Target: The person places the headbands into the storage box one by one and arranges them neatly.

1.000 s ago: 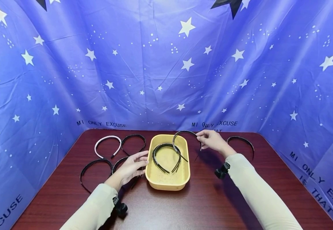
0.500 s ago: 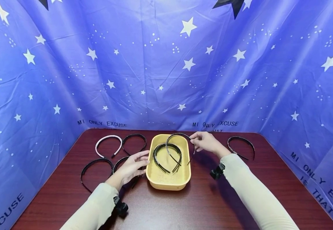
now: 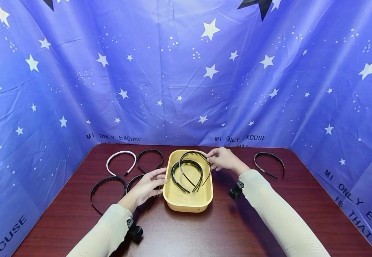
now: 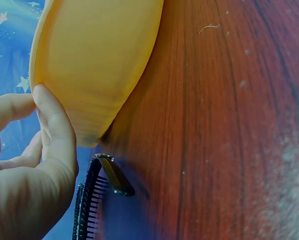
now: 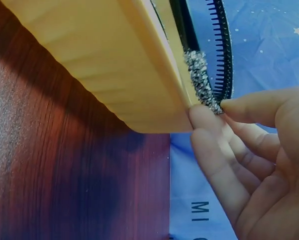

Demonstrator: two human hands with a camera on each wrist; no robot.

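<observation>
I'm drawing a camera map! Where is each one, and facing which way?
Head: on the head, facing forward and down at a yellow rectangular plastic-looking tub; left grip, right grip and cream sleeves show.
Left wrist: worn there, facing the tub's side and reddish wood-grain table; left grip shows.
Right wrist: worn there, facing a glittery black toothed headband; right grip shows, pinching it.
Both wrist views share tub, table and blue starry cloth.

On the red-brown, wood-grained table (image 3: 186, 235), its near edge cut off, the bare left hand (image 3: 145, 189) partly hides a black, curved headband (image 3: 132, 179) nearer the left edge.
</observation>
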